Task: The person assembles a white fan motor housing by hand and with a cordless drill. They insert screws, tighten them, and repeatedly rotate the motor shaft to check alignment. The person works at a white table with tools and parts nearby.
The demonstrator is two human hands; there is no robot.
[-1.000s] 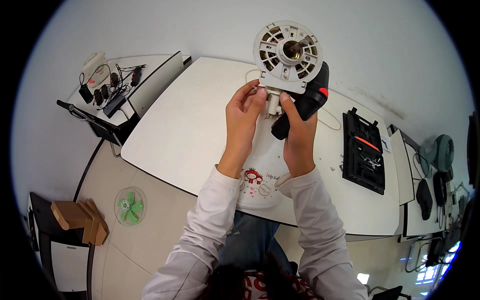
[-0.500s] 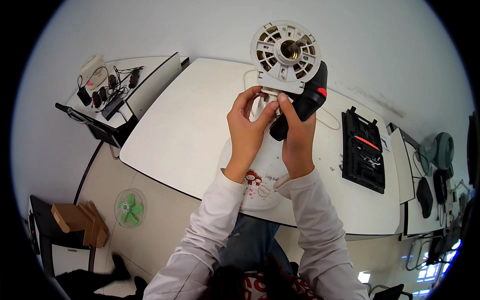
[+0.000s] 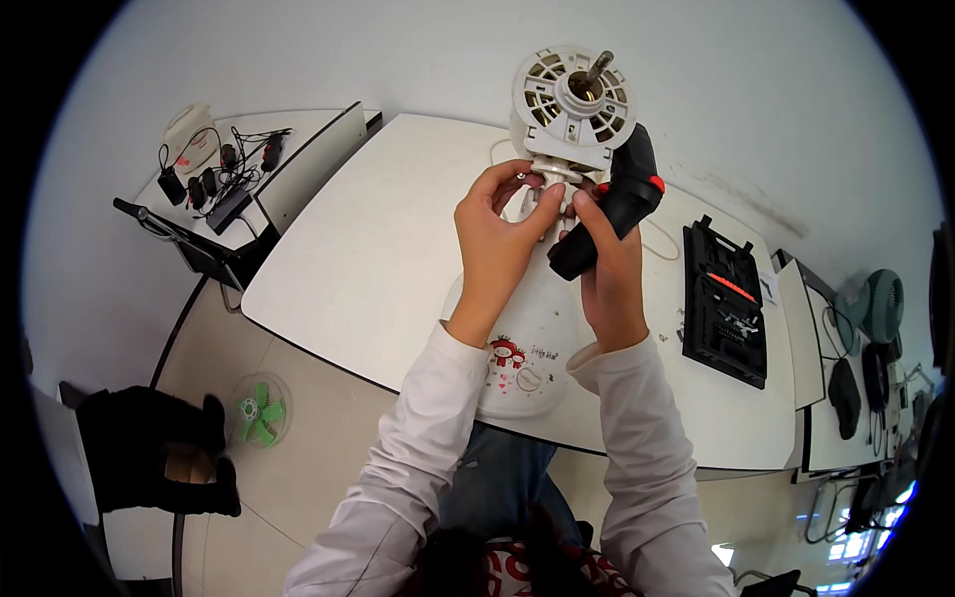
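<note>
A white fan motor housing (image 3: 571,129), round and slotted with a metal shaft sticking out, stands on its neck (image 3: 553,171) above a white fan base (image 3: 519,388) with red cartoon figures. My left hand (image 3: 493,237) is closed on the neck just under the housing, thumb in front and fingers behind at its left side. A black cordless screwdriver (image 3: 619,204) with a red switch is in my right hand (image 3: 617,274), whose thumb lies close to the neck. The screwdriver's tip is hidden behind the neck and housing.
An open black tool case (image 3: 723,303) with bits lies on the right of the white table (image 3: 338,249). A green fan blade (image 3: 261,413) in a clear ring rests on the floor. Another person's dark-clothed legs (image 3: 149,448) are at lower left. Cables and adapters (image 3: 224,179) lie on another table.
The motor housing has tipped back and turned a little, showing more of its underside. Both hands shifted slightly with it. The other person has stepped farther into view at lower left.
</note>
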